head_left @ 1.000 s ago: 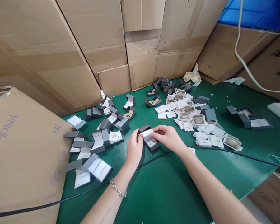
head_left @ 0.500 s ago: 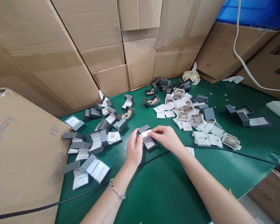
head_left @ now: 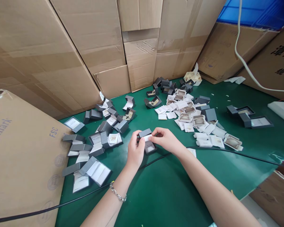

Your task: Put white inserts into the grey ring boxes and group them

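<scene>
Between my hands is a small grey hinged jewelry box (head_left: 145, 132), its lid tipped open and its printed inner face (head_left: 150, 147) showing. My left hand (head_left: 135, 149) grips the box from its left side, thumb on the front. With thumb and fingers closed, my right hand (head_left: 167, 139) pinches a white insert (head_left: 147, 137) at the box's right side. The fingertips hide part of the insert. Several open grey boxes with white linings (head_left: 99, 170) lie to the left of my hands.
White cards and trays (head_left: 185, 117) are heaped right of centre, with grey boxes (head_left: 165, 85) behind. A black cable (head_left: 90, 191) crosses the green table (head_left: 168, 195). Cardboard cartons (head_left: 26, 151) wall the left and back. More open boxes (head_left: 260, 121) sit at far right.
The lid and white insert of the held box have tilted, so the insert looks narrower. Both hands stay at the box; the whole view has shifted slightly.
</scene>
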`<state>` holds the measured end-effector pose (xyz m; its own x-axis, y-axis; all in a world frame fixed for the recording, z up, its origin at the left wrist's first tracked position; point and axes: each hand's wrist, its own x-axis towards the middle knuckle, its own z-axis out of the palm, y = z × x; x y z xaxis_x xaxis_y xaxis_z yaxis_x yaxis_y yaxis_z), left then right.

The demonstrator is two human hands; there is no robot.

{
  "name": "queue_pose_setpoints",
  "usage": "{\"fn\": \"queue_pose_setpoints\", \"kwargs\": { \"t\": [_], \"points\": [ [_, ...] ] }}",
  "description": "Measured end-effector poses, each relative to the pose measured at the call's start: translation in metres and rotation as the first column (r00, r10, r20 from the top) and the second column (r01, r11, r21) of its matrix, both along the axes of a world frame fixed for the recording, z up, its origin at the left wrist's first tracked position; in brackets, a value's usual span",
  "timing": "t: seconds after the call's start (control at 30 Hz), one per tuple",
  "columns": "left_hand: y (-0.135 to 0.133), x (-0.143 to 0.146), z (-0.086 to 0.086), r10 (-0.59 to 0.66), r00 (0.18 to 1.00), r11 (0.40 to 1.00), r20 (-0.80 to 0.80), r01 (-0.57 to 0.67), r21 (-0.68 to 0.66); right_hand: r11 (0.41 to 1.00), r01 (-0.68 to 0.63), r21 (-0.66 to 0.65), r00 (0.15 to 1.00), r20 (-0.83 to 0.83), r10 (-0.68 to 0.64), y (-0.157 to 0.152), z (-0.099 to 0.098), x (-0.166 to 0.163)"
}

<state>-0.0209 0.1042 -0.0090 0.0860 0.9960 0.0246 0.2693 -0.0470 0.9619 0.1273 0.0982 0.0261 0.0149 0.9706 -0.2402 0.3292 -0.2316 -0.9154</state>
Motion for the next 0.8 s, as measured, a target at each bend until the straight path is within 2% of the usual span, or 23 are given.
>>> {"fn": "queue_pose_setpoints", "kwargs": {
  "t": [0.17,0.37,0.53,0.67,0.8],
  "points": [
    [-0.001,0.0,0.0,0.002,0.999,1.0,-0.036,-0.001,0.008,0.999,0.025,-0.024,0.997,-0.079,-0.026,0.0,0.002,-0.004],
    [0.0,-0.001,-0.001,-0.004,0.999,0.999,-0.04,0.006,0.047,0.999,0.023,0.036,0.976,-0.218,-0.015,0.001,-0.003,-0.004],
    [-0.001,-0.002,-0.002,-0.025,0.999,0.999,-0.045,0.027,0.039,0.993,-0.042,0.112,0.994,-0.091,0.053,0.003,-0.007,0.0],
    [-0.002,-0.003,-0.003,-0.034,0.997,0.999,-0.067,0.034,-0.003,0.97,-0.023,0.244,0.998,0.056,0.01,0.004,-0.009,0.0],
    [-0.004,-0.002,-0.004,-0.075,0.997,0.997,-0.019,0.075,-0.009,0.938,-0.03,0.345,0.991,0.131,-0.017,0.002,-0.009,-0.003]
  ]
}}
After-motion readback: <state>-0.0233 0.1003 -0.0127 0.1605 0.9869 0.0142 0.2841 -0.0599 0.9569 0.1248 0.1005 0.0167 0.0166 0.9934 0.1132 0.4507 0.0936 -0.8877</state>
